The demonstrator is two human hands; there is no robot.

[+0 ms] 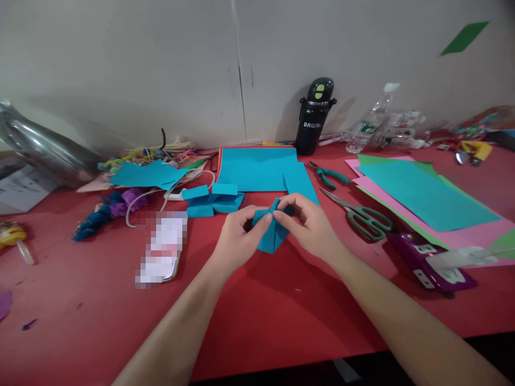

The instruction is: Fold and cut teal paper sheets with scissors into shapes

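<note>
A folded piece of blue paper (pixel 273 240) is held between both hands above the red table. My left hand (pixel 243 230) grips its left side, the thumb pressed on the front near the top. My right hand (pixel 303 222) pinches the upper right side, thumb and fingers at a narrow raised fold. The fingers behind the paper are partly hidden. Just beyond my left hand stand folded blue paper pieces (pixel 213 201). Behind the hands lies a stack of blue sheets (pixel 257 169).
Scissors (pixel 368 221) and pliers (pixel 330 174) lie right of my hands, near coloured paper sheets (pixel 430 187) and a purple power strip (pixel 432 262). A phone (pixel 164 246) lies at left. A black bottle (pixel 314 118) and a clear plastic bottle (pixel 370 123) stand at the back.
</note>
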